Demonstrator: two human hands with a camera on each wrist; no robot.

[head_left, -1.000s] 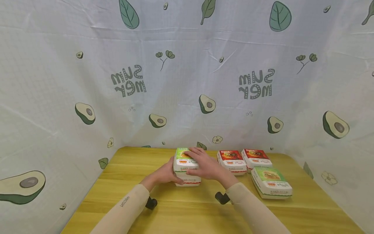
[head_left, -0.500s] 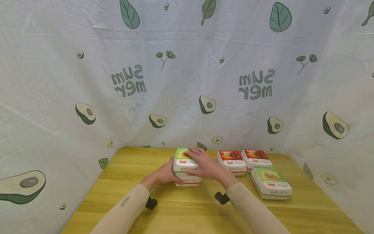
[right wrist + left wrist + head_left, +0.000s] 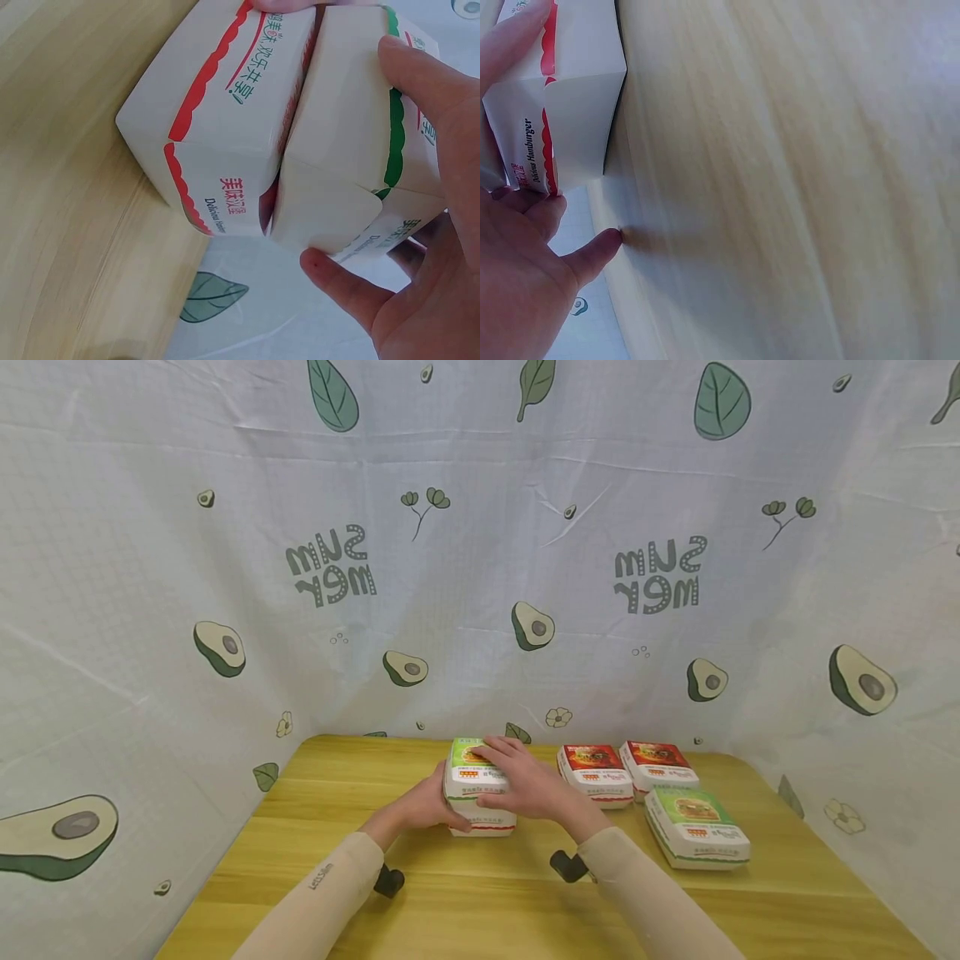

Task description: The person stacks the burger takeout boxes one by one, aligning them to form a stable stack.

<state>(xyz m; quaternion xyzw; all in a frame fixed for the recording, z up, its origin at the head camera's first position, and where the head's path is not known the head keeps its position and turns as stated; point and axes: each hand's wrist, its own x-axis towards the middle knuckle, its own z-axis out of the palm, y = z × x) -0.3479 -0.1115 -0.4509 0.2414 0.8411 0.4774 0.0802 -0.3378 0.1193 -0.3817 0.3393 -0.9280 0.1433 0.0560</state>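
Observation:
Two hamburger boxes stand stacked on the table. The upper is a white box with a green-and-white lid (image 3: 468, 778); beneath it lies a red-trimmed box (image 3: 489, 827). My left hand (image 3: 422, 803) holds the stack's left side, its thumb across the front of the lower box; in the left wrist view one finger stands apart from the box, near the table. From the right, my right hand (image 3: 536, 787) grips the green-trimmed box (image 3: 337, 97), thumb on the front and fingers over the lid. A narrow seam shows between it and the red-trimmed box (image 3: 217, 112) in the right wrist view.
To the right stand two red-lidded boxes (image 3: 595, 768) (image 3: 660, 764) side by side, with a green-lidded box (image 3: 696, 827) in front of them. The wooden table (image 3: 315, 827) ends at a white patterned curtain (image 3: 465, 568) behind and at both sides.

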